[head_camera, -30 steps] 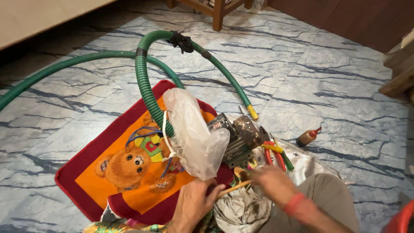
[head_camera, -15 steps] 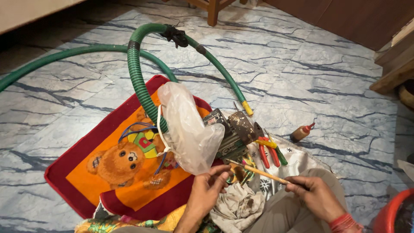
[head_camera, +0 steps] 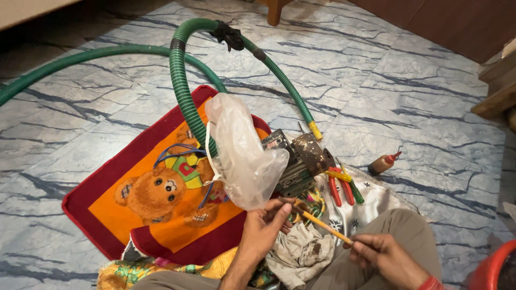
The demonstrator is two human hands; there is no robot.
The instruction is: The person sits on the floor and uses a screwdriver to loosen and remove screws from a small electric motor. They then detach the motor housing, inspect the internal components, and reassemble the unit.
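Sitting on the floor, the person holds a thin orange stick (head_camera: pixel 318 221) between both hands at the lower middle of the frame. The left hand (head_camera: pixel 263 231) pinches its upper end, fingers (head_camera: pixel 280 212) narrowed to a close grip around the dark tip. The right hand (head_camera: pixel 382 256) closes on the lower end, fingers curled snugly over it. The stick slants down from left to right, above a grey rag (head_camera: pixel 301 252) lying on the lap.

Just above the left hand, a clear plastic bag (head_camera: pixel 239 150) covers one end of a green hose (head_camera: pixel 183 91), which loops toward the upper part of the frame. A motor (head_camera: pixel 298 161) sits beside the bag, with red pliers (head_camera: pixel 338 188) to its right. A bear mat (head_camera: pixel 161 193) lies at left. A small brown bottle (head_camera: pixel 382 162) lies apart at the right.
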